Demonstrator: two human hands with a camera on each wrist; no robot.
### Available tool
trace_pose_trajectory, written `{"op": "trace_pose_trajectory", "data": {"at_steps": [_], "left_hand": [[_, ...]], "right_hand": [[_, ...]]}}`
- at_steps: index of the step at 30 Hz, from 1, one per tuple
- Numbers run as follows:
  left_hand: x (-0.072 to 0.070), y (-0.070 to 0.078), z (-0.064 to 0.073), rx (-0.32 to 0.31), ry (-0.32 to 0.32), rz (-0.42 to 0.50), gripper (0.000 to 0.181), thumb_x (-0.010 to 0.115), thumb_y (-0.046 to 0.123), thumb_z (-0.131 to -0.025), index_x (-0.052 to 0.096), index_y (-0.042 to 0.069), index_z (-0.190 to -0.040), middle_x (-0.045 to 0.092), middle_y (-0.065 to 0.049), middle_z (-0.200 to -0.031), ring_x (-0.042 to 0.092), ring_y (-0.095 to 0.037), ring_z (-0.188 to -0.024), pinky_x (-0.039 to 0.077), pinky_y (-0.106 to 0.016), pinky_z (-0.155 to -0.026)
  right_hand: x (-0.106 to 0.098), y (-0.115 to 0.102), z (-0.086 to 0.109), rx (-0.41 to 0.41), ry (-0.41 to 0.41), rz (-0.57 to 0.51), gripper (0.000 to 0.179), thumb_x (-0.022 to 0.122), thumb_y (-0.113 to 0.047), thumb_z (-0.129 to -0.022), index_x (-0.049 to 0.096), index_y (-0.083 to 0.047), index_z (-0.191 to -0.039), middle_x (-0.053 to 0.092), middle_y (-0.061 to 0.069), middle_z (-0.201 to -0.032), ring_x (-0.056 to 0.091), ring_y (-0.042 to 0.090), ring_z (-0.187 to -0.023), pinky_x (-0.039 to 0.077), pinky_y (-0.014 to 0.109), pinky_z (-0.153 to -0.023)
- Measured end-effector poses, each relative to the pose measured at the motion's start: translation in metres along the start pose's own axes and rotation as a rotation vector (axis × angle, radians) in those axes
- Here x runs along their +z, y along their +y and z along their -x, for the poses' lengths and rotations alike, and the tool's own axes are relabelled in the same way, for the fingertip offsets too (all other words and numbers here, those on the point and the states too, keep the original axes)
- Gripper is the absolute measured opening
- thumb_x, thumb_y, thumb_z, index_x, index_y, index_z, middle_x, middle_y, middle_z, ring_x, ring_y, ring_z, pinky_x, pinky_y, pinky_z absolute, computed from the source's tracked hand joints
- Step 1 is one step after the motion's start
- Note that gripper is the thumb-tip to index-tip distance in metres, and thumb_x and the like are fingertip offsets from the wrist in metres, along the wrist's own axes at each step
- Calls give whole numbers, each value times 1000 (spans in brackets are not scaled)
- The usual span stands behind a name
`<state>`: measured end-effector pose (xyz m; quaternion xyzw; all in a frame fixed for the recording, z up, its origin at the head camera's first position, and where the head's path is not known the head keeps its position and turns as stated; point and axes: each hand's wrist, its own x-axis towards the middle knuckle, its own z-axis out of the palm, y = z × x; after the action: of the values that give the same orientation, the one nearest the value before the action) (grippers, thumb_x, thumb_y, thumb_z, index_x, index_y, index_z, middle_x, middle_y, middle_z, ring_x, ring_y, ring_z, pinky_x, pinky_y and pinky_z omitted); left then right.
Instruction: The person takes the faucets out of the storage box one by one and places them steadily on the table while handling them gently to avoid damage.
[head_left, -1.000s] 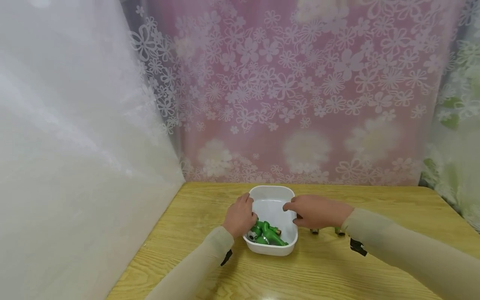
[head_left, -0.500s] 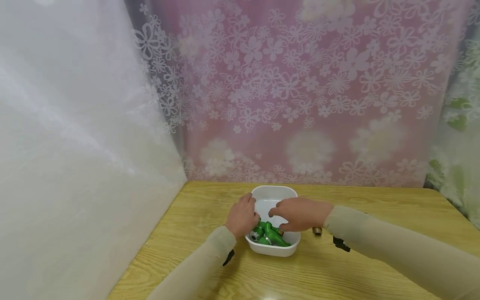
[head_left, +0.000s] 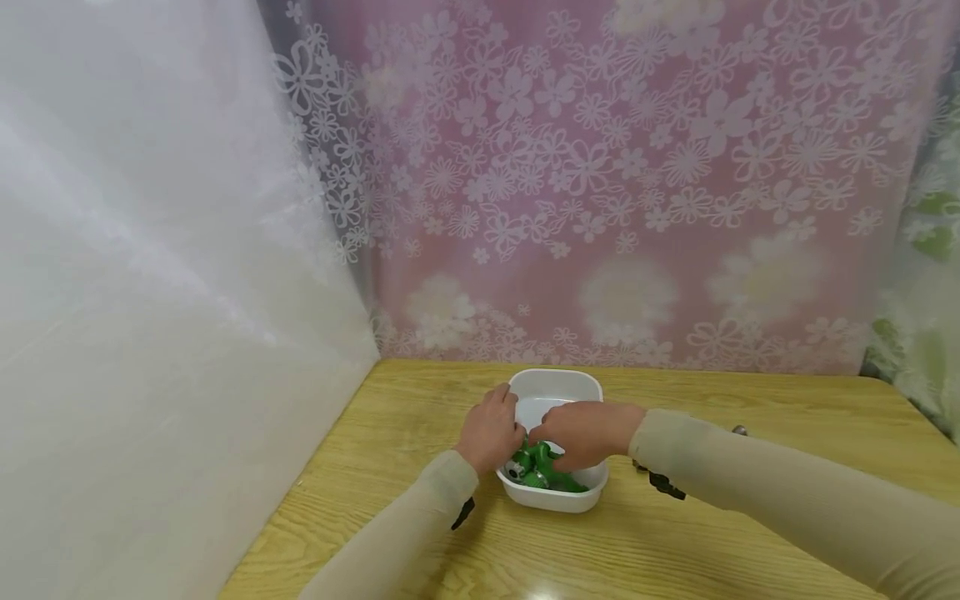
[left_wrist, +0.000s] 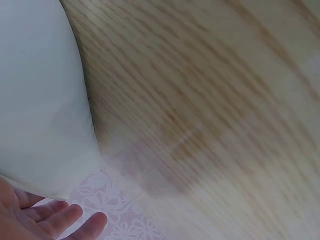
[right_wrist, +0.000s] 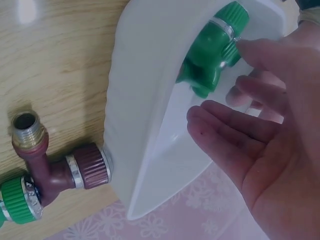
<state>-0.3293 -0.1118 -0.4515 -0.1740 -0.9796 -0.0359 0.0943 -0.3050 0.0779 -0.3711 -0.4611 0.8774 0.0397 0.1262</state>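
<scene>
A white plastic basin (head_left: 551,500) stands on the wooden table with several green pipe valves (head_left: 553,477) lying in its near end. At the basin's left wall my left hand (head_left: 489,432) holds the rim, its thumb toward the inside. Over the basin reaches my right hand (head_left: 588,432), palm down, with fingers bent loosely above the valves. The right wrist view shows the right thumb close to a green valve (right_wrist: 207,55); whether it touches is unclear. No valve sits between the right fingers. In the left wrist view the left fingers (left_wrist: 60,220) show beside the basin wall.
Right of the basin on the table lies a maroon pipe valve (right_wrist: 50,172) with a brass threaded end, next to a green ribbed part (right_wrist: 17,200). My right sleeve (head_left: 720,458) hides part of that side. A flowered curtain (head_left: 615,208) hangs behind the table (head_left: 420,400).
My right hand has moved left and down, from the basin's right rim to just over the green valves. The left hand stays at the left rim. The view has shifted slightly.
</scene>
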Motion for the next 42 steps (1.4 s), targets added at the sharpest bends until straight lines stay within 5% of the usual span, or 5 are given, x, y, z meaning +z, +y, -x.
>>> {"op": "trace_pose_trajectory", "data": {"at_steps": [10,27,42], "left_hand": [[2,-1,0,8,32,10,43,56,25,-96,58,3,-134,45,-11,-152,52,-25,-132,57,-40,-93],[-2,0,1,12,28,20,43,56,24,-97,57,3,-134,45,-12,-152,52,-26,-134,57,-41,-95],[1,0,1,-6,26,5,43,57,25,-96,57,4,-134,46,-10,-150,52,-23,-132,57,-39,-95]], "right_hand": [[8,-5,-12,5,-86,-42,36,75,-33,-91,69,-28,-125,70,-12,-108,59,-4,-83,54,25,-82],[9,-14,-21,54,-169,-65,32,78,-26,-88,73,-27,-119,70,-13,-103,59,-3,-81,55,24,-81],[11,-18,-21,79,-137,4,23,79,-22,-87,72,-27,-109,64,-13,-87,54,3,-73,51,24,-73]]}}
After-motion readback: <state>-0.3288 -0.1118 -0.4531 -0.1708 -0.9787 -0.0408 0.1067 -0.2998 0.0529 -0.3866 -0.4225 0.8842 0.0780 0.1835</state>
